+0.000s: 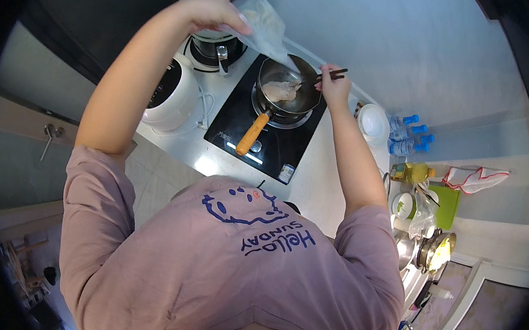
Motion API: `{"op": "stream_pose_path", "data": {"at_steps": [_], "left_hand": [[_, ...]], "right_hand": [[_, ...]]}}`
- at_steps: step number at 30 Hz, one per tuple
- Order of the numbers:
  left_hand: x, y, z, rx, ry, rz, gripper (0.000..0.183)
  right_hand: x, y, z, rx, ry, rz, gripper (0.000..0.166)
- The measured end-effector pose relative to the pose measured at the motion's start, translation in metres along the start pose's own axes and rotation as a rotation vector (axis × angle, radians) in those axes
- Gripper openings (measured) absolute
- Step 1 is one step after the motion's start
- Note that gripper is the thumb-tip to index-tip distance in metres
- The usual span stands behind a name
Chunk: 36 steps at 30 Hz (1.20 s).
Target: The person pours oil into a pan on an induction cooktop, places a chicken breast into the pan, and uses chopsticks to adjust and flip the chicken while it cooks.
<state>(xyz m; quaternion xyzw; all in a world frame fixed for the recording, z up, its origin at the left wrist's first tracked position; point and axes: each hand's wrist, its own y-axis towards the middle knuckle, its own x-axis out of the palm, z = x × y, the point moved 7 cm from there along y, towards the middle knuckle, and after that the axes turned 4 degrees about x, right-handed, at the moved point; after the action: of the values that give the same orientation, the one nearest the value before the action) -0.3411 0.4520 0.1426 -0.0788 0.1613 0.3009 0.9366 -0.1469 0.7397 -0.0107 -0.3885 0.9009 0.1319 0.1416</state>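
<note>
Pinched by its upper edge in my left hand [219,10], a clear plastic bag [262,23] hangs tilted above a dark saucepan [310,98]. The bag's lower corner reaches over the pan's far rim, and pale contents show through the film. A pale piece of meat [278,91] lies in the pan. My right hand [334,87] grips dark chopsticks [331,76] at the pan's right side, their tips reaching inside near the meat. The saucepan rests on a black glass cooktop [230,119], with its wooden handle [253,133] towards me.
A white rice cooker [176,96] and a round appliance with a black base [206,49] stand left of the cooktop. Stacked white bowls [373,122], water bottles [406,135], an oil bottle [418,173] and a green cutting board [447,207] line the right side. The wall rises behind.
</note>
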Motion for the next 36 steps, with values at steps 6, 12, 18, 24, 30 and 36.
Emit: {"op": "stream_pose_path", "data": {"at_steps": [6, 12, 18, 24, 30, 36], "left_hand": [[-0.027, -0.077, 0.069, 0.177, -0.248, 0.088, 0.103], [-0.043, -0.141, 0.030, 0.167, -0.275, 0.235, 0.101], [-0.072, -0.221, -0.008, 0.196, -0.325, 0.522, 0.106], [-0.050, -0.264, -0.027, 0.476, -0.436, 0.802, 0.113], [-0.055, -0.286, -0.085, 0.395, -0.428, 0.839, 0.111], [-0.067, -0.293, -0.100, 0.288, -0.462, 0.843, 0.109]], "right_hand": [[-0.018, 0.009, -0.016, -0.060, -0.184, 0.029, 0.028], [-0.009, -0.005, -0.044, 0.027, -0.201, -0.069, 0.029], [0.007, -0.007, -0.025, 0.077, -0.082, -0.165, 0.030], [0.001, -0.040, -0.033, -0.099, -0.147, -0.096, 0.022], [0.015, -0.081, -0.046, -0.334, -0.422, -0.209, 0.014], [0.004, -0.094, -0.036, -0.321, -0.449, -0.233, 0.015]]}}
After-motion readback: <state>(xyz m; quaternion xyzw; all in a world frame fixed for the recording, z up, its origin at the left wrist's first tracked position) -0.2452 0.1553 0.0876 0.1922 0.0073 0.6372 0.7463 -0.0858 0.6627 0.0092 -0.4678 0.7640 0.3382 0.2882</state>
